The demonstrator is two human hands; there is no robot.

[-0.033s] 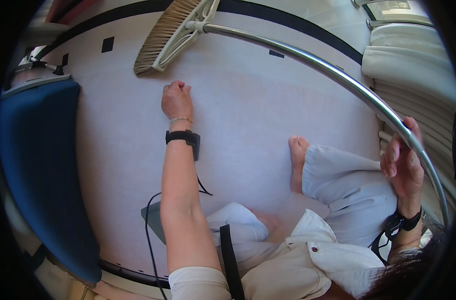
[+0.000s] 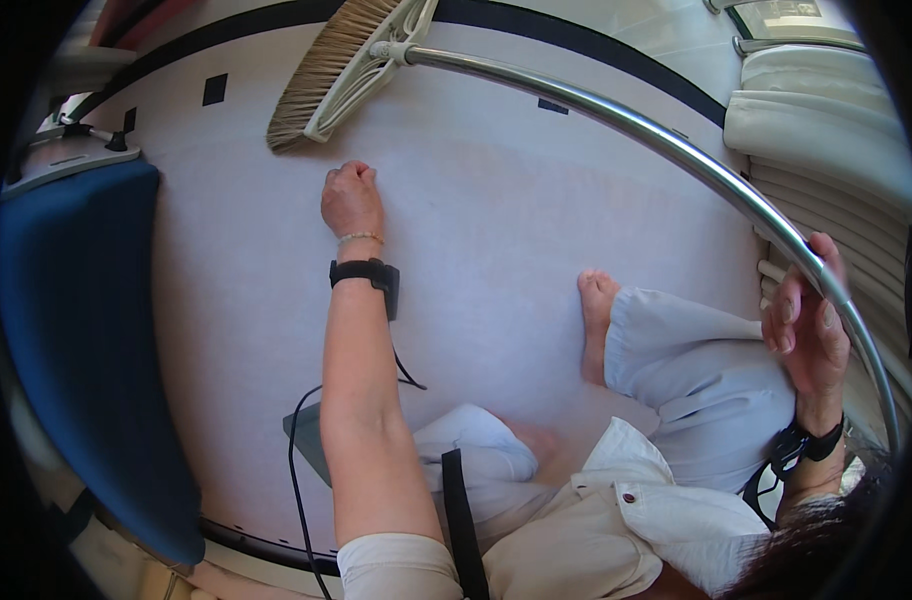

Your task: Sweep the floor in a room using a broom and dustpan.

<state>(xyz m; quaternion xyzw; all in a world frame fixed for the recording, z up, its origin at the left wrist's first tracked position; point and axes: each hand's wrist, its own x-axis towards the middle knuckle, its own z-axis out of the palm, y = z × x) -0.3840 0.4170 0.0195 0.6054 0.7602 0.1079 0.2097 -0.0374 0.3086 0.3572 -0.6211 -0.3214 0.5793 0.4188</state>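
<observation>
My left hand (image 2: 352,200) is closed on the pale floor (image 2: 476,220), its fingertips curled out of sight, just below the bristles (image 2: 316,80) of a broom with a white head (image 2: 365,70). I cannot make out whether it holds anything. My right hand (image 2: 806,320), at the right, has its fingers around the broom's long steel handle (image 2: 696,155). Both wrists wear black straps with small devices; a thin cable (image 2: 306,440) trails beside my left forearm.
A blue padded board (image 2: 86,340) lines the left side. Pale curtain-like folds or slats (image 2: 816,120) run along the right. A dark strip (image 2: 576,30) edges the floor at the back. My bare foot (image 2: 596,310) and legs rest on the floor, near a grey flat object (image 2: 304,440).
</observation>
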